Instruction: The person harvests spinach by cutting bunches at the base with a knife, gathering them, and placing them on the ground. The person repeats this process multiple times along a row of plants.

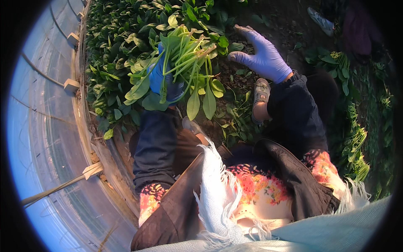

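My left hand [160,78], in a blue glove, grips a bunch of spinach-like leafy greens [189,56]. The cut stem ends point up and to the right, while broad leaves droop below and to the left. Much of that hand is hidden behind leaves and stems. To the right of the bunch, my right hand [264,56] wears a lavender glove with soiled fingertips. Its thumb and fingers are spread apart with nothing between them, over dark soil. Uncut greens [122,47] grow densely behind and left of the bunch.
Clear plastic sheeting [47,126] curves along the left, edged by a wooden rail with small blocks [71,85]. Loose leaves [237,123] lie between my shoes [261,94]. Bunches of cut greens [355,145] lie in a row on the right. Another person's shoe [321,22] shows at upper right.
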Tool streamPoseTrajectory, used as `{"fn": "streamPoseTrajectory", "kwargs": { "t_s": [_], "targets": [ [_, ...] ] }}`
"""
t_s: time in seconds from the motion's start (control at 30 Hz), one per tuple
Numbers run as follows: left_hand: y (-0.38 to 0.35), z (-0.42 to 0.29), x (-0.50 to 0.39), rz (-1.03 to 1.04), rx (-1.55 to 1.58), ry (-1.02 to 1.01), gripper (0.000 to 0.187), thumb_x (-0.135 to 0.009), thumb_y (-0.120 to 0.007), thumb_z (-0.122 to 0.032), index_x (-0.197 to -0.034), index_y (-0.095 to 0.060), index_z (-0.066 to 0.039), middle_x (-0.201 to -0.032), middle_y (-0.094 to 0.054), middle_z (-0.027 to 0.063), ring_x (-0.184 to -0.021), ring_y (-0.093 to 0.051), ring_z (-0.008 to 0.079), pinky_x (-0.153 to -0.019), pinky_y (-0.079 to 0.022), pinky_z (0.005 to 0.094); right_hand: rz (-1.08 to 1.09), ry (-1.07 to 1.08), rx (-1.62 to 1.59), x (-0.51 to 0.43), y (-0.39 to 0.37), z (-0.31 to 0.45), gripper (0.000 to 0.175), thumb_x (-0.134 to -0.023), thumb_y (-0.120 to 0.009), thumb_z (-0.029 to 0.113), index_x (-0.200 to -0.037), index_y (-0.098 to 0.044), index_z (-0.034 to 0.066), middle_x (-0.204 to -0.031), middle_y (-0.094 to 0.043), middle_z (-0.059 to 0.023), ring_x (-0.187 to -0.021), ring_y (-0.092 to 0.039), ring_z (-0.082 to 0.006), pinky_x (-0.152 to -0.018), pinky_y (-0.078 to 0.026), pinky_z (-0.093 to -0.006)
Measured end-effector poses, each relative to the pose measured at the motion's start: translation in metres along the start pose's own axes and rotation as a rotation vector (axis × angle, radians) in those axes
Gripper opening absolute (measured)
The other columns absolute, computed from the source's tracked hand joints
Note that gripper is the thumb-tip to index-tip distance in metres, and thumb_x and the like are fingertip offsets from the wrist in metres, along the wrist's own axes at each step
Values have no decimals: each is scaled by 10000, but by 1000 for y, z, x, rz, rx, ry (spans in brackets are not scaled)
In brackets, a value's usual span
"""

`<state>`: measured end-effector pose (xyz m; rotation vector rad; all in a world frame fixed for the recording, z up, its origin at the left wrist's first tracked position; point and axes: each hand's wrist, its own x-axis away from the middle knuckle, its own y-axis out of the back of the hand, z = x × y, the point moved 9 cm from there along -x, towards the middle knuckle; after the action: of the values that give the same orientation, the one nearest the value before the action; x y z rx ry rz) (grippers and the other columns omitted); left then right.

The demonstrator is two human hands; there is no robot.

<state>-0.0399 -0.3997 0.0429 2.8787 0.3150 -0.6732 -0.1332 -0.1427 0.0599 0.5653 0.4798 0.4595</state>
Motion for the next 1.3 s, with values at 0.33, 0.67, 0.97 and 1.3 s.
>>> {"fn": "streamPoseTrajectory", "kwargs": {
  "t_s": [0.33, 0.67, 0.97, 1.3],
  "targets": [
    [-35, 24, 2, -200, 36, 69, 485, -1017, -583, -333, -1380, -546, -13, -1195, -690, 140, -1019, -703, 236, -836, -576, 377, 58, 260, -307, -30, -18, 86, 1554, -498, -806, 831, -1638, -43, 100, -1667, -208, -200, -1562, -131, -363, -1216, 33, -627],
    [-73, -54, -72, -301, -615, -374, 511, -889, -732, -217, -1348, -568, -60, -1115, -686, 146, -968, -691, 328, -759, -563, 431, 63, 134, -1086, -69, 26, 108, 841, -911, -757, 156, -1590, -270, 60, -1373, -577, -76, -1224, -579, -137, -1085, -456, -336],
    [-111, -168, -100, -89, -511, -525, 677, -824, -786, -233, -1420, -512, -67, -1210, -643, 169, -1043, -652, 366, -807, -543, 440, -10, 467, -1109, -92, 94, 131, 691, -882, -768, 152, -1502, -470, 78, -1172, -670, 0, -1060, -631, -89, -974, -512, -291],
    [-71, -117, 42, 260, -980, -254, 661, -810, -778, -123, -1425, -545, -58, -1379, -575, 175, -1245, -565, 338, -1041, -451, 438, 23, 481, -769, -82, 103, 106, 747, -853, -788, 102, -1521, -454, 92, -1197, -667, -17, -1049, -622, -71, -962, -521, -290]
  ]
}}
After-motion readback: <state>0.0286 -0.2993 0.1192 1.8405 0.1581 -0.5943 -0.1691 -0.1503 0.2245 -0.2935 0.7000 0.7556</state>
